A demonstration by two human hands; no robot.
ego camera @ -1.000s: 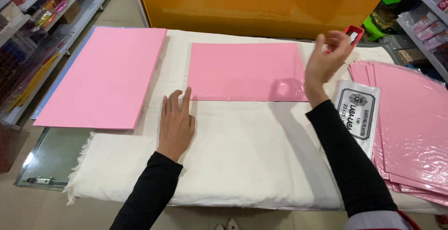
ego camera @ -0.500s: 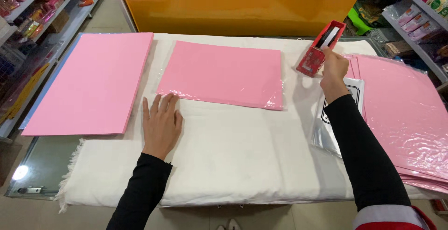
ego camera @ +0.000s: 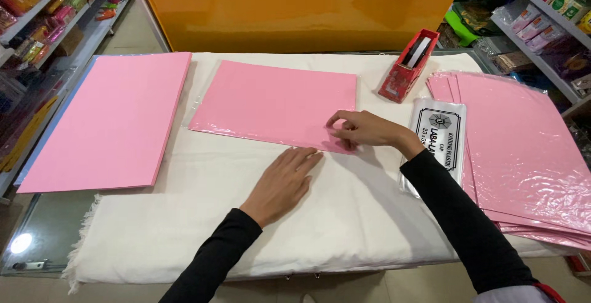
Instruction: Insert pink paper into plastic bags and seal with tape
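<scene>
A pink sheet in a clear plastic sleeve lies flat in the middle of the white cloth. My right hand rests on the sleeve's near right corner, fingers bent and pinching at its edge. Whether a bit of tape is between the fingers I cannot tell. My left hand lies flat on the cloth, fingers apart, its tips just at the sleeve's near edge. A red tape dispenser stands beyond my right hand.
A stack of bare pink sheets lies at the left. Several sleeved pink sheets are piled at the right beside a pack of clear plastic bags. An orange wall stands behind; shop shelves flank both sides.
My right hand has come down from the tape dispenser to the sleeve's near right corner. My left hand has slid right along the cloth toward that corner.
</scene>
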